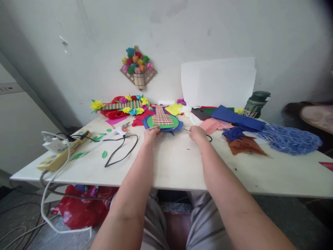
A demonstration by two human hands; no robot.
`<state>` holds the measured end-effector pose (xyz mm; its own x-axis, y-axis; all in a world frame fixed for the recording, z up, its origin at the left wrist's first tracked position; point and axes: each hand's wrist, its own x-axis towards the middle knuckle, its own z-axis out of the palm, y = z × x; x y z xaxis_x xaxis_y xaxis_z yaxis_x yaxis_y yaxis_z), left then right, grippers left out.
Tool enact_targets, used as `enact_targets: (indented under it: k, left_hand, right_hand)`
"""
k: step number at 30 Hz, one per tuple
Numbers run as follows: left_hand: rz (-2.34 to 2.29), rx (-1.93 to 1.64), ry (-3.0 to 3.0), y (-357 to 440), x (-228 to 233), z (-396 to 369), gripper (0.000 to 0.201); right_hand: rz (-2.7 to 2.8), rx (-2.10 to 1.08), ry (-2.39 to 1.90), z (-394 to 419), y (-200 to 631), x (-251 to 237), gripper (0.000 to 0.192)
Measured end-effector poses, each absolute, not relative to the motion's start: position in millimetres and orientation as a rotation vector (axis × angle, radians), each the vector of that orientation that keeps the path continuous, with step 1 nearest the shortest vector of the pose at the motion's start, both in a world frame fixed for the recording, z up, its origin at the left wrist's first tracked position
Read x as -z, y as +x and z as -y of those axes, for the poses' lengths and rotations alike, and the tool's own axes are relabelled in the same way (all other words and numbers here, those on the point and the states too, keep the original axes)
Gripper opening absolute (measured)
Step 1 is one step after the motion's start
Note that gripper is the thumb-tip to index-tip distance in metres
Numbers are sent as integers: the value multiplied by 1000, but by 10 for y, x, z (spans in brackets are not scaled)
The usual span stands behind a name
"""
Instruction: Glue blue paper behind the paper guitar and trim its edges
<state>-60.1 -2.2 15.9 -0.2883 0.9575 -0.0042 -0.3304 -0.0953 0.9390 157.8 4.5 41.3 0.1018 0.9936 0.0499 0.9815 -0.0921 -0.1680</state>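
Observation:
My left hand (153,133) grips the near edge of a guitar-shaped paper craft (149,121), with the thumb on top and the other fingers mostly hidden. The craft has a green oval, a lattice of thin pinkish sticks, and ragged blue paper (179,127) sticking out around its edge. Just right of it, my right hand (197,133) is closed around scissors (209,138). Their thin blades point left toward the blue paper, apart from it, and a dark handle loop shows behind the hand. Most of the scissors is covered by the fingers.
At left are a glue gun (120,132), its black cord (122,156), green paper leaves (104,154) and a power strip (62,152). A flower-covered guitar craft (125,105) lies behind. Coloured paper (234,117), blue shredded strands (291,139) and a bottle (256,104) occupy the right.

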Motion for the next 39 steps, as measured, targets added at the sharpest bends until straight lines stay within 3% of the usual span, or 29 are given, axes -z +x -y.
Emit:
enact_targets:
  k: [20, 27, 39]
  left_hand:
    - [-1074, -1597, 760, -632, -192, 57, 24]
    - [-1045, -1555, 561, -666, -378, 7, 24]
    - [-1133, -1387, 600, -1279, -1142, -115, 27]
  right_hand:
    - [1992, 113, -2158, -31, 1497, -341, 29]
    - [2037, 255, -1803, 195, 1195, -437, 35]
    - [2631, 128, -1081, 406, -83, -512, 29]
